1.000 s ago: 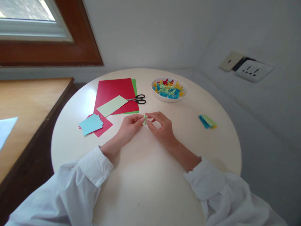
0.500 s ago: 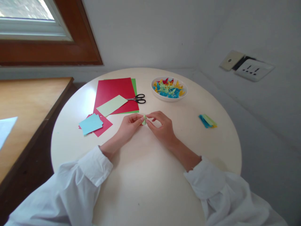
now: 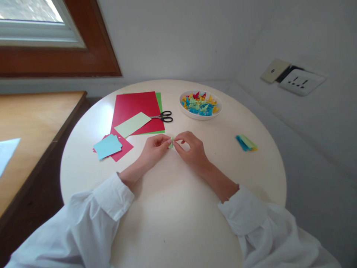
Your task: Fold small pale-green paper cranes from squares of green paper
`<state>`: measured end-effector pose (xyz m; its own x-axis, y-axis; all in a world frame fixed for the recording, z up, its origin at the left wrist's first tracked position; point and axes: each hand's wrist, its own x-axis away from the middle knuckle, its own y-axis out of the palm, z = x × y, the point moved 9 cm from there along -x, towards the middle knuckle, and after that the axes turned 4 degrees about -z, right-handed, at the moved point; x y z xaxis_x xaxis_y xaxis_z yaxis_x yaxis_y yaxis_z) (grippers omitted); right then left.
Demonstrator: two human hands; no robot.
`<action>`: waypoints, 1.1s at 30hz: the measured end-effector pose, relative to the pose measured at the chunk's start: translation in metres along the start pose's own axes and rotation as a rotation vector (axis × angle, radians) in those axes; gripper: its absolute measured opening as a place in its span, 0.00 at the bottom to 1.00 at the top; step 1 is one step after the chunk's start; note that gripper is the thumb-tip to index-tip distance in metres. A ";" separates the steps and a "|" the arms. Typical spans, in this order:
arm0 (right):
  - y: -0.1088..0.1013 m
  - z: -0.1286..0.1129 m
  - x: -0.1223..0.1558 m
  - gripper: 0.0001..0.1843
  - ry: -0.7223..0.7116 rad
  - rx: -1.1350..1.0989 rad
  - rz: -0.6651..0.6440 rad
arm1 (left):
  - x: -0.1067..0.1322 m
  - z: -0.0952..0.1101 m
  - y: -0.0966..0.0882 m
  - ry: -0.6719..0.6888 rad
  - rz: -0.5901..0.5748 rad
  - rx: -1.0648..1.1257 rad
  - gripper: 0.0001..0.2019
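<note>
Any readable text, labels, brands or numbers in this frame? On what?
None readable. The red sheet, pale green strip, blue squares and the folded green piece pinched between left hand and right hand are plain. The scissors and wall socket show no marking legible at this size.

Round cream table (image 3: 173, 208), fills mid-frame. Upper left of its top: red sheet (image 3: 136, 108) on a green sheet (image 3: 159, 102), scissors (image 3: 163, 117) at their right edge. Upper centre: white dish (image 3: 200, 116) of coloured paper bits. Left: light blue squares (image 3: 107, 146) on a smaller red piece (image 3: 124, 147). Right: small stack of blue, green and yellow paper (image 3: 245, 143).
</note>
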<state>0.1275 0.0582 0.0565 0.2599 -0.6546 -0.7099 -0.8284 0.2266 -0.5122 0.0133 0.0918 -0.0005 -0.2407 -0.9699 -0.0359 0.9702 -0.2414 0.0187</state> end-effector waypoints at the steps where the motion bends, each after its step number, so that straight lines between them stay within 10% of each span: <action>1: 0.000 0.000 0.000 0.05 0.001 0.005 -0.003 | 0.000 0.000 0.000 -0.001 0.000 -0.008 0.09; 33: 0.011 0.038 0.011 0.06 0.518 -0.493 0.059 | 0.000 0.004 -0.005 0.090 0.069 0.047 0.10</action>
<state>0.1401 0.0809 0.0243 0.0401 -0.9373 -0.3461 -0.9933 0.0001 -0.1154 0.0079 0.0926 0.0038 -0.1681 -0.9781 -0.1230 0.9816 -0.1776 0.0706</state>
